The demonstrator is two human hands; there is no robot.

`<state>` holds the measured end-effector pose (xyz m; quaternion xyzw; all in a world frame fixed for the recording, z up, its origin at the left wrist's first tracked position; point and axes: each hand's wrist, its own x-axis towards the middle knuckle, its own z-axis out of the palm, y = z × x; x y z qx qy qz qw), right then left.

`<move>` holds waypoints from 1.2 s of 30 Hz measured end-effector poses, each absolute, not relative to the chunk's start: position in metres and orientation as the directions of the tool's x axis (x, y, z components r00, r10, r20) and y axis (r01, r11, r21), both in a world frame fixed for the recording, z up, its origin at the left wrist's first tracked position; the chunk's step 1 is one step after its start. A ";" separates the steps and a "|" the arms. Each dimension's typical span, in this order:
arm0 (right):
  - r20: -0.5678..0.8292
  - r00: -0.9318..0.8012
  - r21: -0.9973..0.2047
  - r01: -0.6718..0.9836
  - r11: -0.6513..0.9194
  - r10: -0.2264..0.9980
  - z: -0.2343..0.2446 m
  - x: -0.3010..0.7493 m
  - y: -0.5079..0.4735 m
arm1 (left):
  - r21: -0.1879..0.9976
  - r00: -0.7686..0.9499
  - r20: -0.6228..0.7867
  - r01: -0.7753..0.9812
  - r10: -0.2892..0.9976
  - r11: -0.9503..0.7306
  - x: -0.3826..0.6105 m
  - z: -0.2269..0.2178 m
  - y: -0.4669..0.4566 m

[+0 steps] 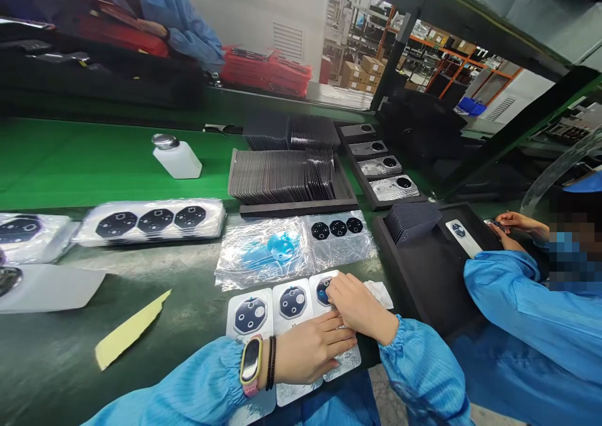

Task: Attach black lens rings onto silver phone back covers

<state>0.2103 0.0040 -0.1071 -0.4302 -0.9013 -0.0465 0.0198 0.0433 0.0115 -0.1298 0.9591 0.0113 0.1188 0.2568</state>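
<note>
Close before me, the right-hand white panel (348, 363) lies on the bench (197, 344); I judge it light, stiff, slick and easily scratched, best taken by its long edges. My left hand (308, 351) lies flat across it and the middle panel (292, 303), fingers slightly spread. Beyond, my right hand (360, 307) curls over its dark octagon (322, 290); I cannot tell whether the hidden fingertips pinch anything

A factory workshop: green workbench (108, 162), racked panels (277, 175), distant orange shelving (451, 49), seemingly with cartons (362, 73).
</note>
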 end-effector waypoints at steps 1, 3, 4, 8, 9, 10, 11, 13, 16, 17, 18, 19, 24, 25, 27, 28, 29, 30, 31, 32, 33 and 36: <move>0.056 -0.637 0.040 0.771 0.635 0.769 -0.106 0.212 0.000 | 0.504 0.970 0.226 -0.037 0.090 -0.863 0.043 -0.130 0.011; 0.031 -0.633 -0.025 0.773 0.634 0.773 -0.102 0.217 -0.008 | 0.521 0.968 0.233 -0.040 0.097 -0.853 0.044 -0.131 0.012; 0.026 -0.625 -0.066 0.778 0.625 0.780 -0.099 0.221 -0.011 | 0.526 0.967 0.235 -0.043 0.097 -0.849 0.044 -0.133 0.012; 0.076 -0.560 -0.309 0.773 0.554 0.825 -0.087 0.234 -0.015 | 0.523 0.967 0.242 -0.064 0.076 -0.850 0.044 -0.140 0.013; 0.105 -0.531 -0.381 0.759 0.528 0.841 -0.083 0.237 -0.012 | 0.518 0.968 0.239 -0.062 0.074 -0.853 0.044 -0.142 0.013; 0.136 -0.492 -0.447 0.744 0.496 0.860 -0.080 0.237 -0.007 | 0.512 0.969 0.235 -0.060 0.072 -0.857 0.044 -0.143 0.013; 0.161 -0.445 -0.501 0.732 0.462 0.881 -0.076 0.236 0.001 | 0.504 0.970 0.230 -0.056 0.072 -0.862 0.044 -0.144 0.014; 0.179 -0.349 -0.544 0.744 0.388 0.920 -0.070 0.226 0.022 | 0.489 0.972 0.223 -0.051 0.069 -0.871 0.045 -0.145 0.014; 0.072 -0.312 -0.409 0.857 0.314 0.947 -0.065 0.194 0.062 | 0.459 0.969 0.242 -0.061 0.058 -0.886 0.046 -0.144 0.016; 0.052 -0.329 -0.387 0.864 0.323 0.943 -0.065 0.181 0.075 | 0.449 0.966 0.254 -0.071 0.051 -0.891 0.047 -0.143 0.016; 0.043 -0.338 -0.373 0.868 0.329 0.940 -0.067 0.168 0.088 | 0.442 0.963 0.265 -0.080 0.045 -0.894 0.048 -0.142 0.017; 0.037 -0.341 -0.354 0.875 0.331 0.939 -0.069 0.156 0.098 | 0.437 0.961 0.273 -0.087 0.040 -0.895 0.049 -0.142 0.017; 0.041 -0.340 -0.254 0.906 0.339 0.939 -0.085 0.124 0.125 | 0.429 0.964 0.265 -0.089 0.031 -0.899 0.051 -0.142 0.018; 0.041 -0.345 -0.243 0.907 0.345 0.938 -0.088 0.124 0.126 | 0.426 0.964 0.265 -0.093 0.026 -0.900 0.051 -0.142 0.018; 0.046 -0.350 -0.232 0.907 0.351 0.936 -0.093 0.127 0.127 | 0.421 0.963 0.268 -0.098 0.020 -0.902 0.052 -0.142 0.018; 0.053 -0.349 -0.231 0.907 0.351 0.936 -0.094 0.129 0.127 | 0.418 0.963 0.269 -0.099 0.020 -0.903 0.052 -0.142 0.017; 0.064 -0.346 -0.232 0.907 0.351 0.936 -0.094 0.132 0.127 | 0.417 0.963 0.270 -0.098 0.020 -0.903 0.052 -0.142 0.017; 0.078 -0.343 -0.237 0.906 0.352 0.936 -0.094 0.135 0.127 | 0.416 0.963 0.270 -0.097 0.021 -0.904 0.052 -0.141 0.017; 0.096 -0.340 -0.244 0.903 0.353 0.935 -0.093 0.138 0.127 | 0.415 0.962 0.271 -0.096 0.023 -0.905 0.052 -0.142 0.017; 0.117 -0.337 -0.253 0.899 0.356 0.934 -0.091 0.141 0.126 | 0.413 0.961 0.274 -0.095 0.024 -0.906 0.053 -0.142 0.017; 0.138 -0.335 -0.263 0.895 0.360 0.932 -0.088 0.145 0.124 | 0.410 0.960 0.278 -0.095 0.025 -0.907 0.053 -0.142 0.017; 0.192 -0.330 -0.291 0.880 0.374 0.924 -0.078 0.156 0.109 | 0.398 0.956 0.292 -0.100 0.023 -0.912 0.053 -0.145 0.017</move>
